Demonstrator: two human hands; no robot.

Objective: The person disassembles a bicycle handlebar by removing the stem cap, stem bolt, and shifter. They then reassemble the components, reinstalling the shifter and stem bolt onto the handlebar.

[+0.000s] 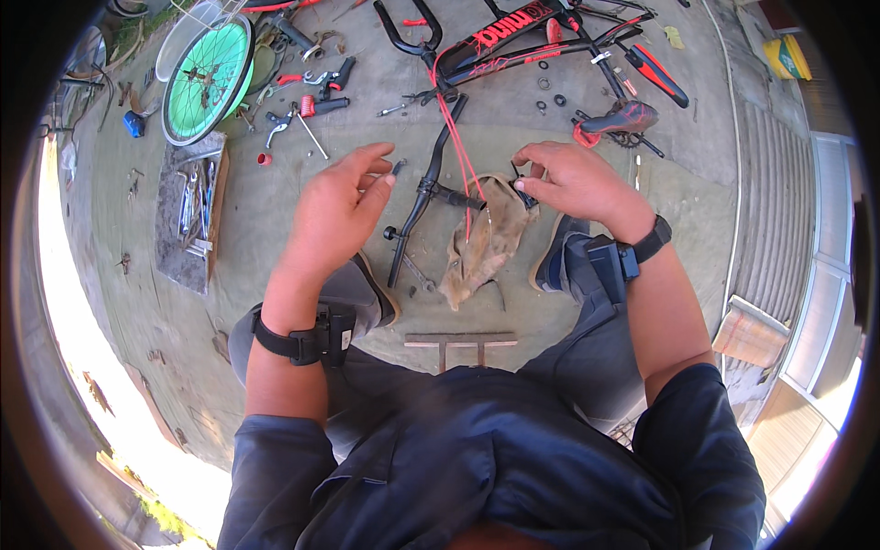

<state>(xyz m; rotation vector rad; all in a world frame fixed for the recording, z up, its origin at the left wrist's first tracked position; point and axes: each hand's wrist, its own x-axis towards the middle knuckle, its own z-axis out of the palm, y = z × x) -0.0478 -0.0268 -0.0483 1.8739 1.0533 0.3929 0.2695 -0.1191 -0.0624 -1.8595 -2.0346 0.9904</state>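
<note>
My left hand point(341, 209) is closed, thumb against the fingers, on a small dark metal piece point(399, 167) that juts past the fingertips. My right hand point(585, 183) pinches a small black part point(525, 194) above the edge of a stained tan rag point(486, 240). Between the hands lies a black bicycle handlebar point(438, 151), its stem point(456, 197) pointing right over the rag. Thin red cables point(451, 124) run from the bike frame point(513, 41) down to the rag. A wrench point(420, 275) rests on the ground cloth beside the handlebar's lower end.
On the left stands a tray of wrenches point(194, 206). Beyond it are a wheel point(209, 82) and a green basin point(225, 55). Loose grips and brake parts point(316, 101) lie at the far left, a saddle point(621, 119) at the far right. A small metal stand point(461, 339) sits between my legs.
</note>
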